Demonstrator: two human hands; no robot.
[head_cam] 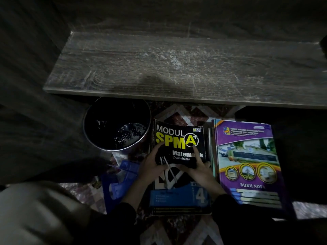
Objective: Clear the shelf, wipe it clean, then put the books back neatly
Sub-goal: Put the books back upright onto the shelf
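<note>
The wooden shelf board [177, 68] lies bare, dusty and scratched. Below it on the floor sits a stack of books topped by a black "Modul SPM A+" maths book [178, 138]. My left hand [154, 163] grips that book's left side, thumb on the cover. My right hand [198, 167] holds its right part, index finger stretched up over the cover. The top part of the book is bent up from the stack. A purple "Buku Nota" book [247, 161] lies on a second pile to the right.
A dark round bucket [116, 124] with some water stands left of the books, under the shelf edge. A blue plastic object [122, 179] lies on the patterned carpet [178, 112]. A pale cloth-like shape [35, 213] fills the lower left corner.
</note>
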